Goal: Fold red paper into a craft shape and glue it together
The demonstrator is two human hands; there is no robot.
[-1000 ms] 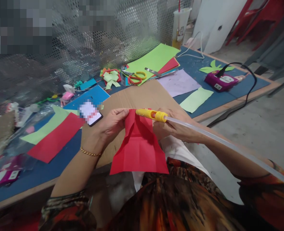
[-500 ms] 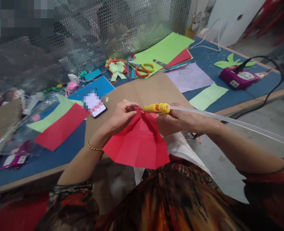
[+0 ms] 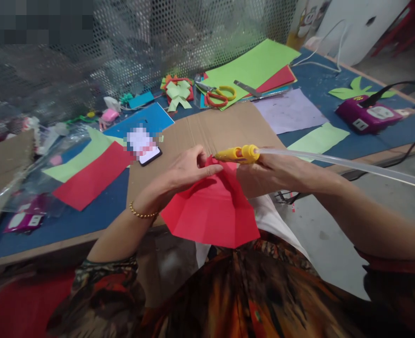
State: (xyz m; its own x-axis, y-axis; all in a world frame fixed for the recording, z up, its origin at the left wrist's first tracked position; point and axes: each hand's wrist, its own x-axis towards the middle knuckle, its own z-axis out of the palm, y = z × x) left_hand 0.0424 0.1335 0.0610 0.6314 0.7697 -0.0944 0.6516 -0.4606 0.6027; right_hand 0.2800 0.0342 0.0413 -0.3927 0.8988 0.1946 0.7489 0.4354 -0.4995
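Observation:
A red sheet of paper point(image 3: 211, 216), creased into fan-like folds, hangs over the near edge of a cardboard sheet point(image 3: 242, 124). My left hand point(image 3: 189, 169) is closed on its gathered top, thumb stretched across the red paper. In my right hand point(image 3: 274, 171) is a yellow hot glue gun point(image 3: 237, 154), its nozzle pointing left at the gathered top of the paper, close to my left fingers. A long clear glue stick point(image 3: 334, 165) sticks out of the gun's back to the right. My right fingers are partly hidden behind the gun.
Scissors point(image 3: 221, 96) lie at the back near green paper sheets point(image 3: 253, 65) and a grey blade point(image 3: 247, 88). A phone point(image 3: 146, 148) rests on the cardboard's left. Purple power strip point(image 3: 367, 115) with a black cable stands right. Red paper strip point(image 3: 93, 176) lies left.
My left thumb has stretched out to the right across the top of the red paper, and the fingers have curled more. The whole view has shifted slightly; the glue gun stays at the paper's top.

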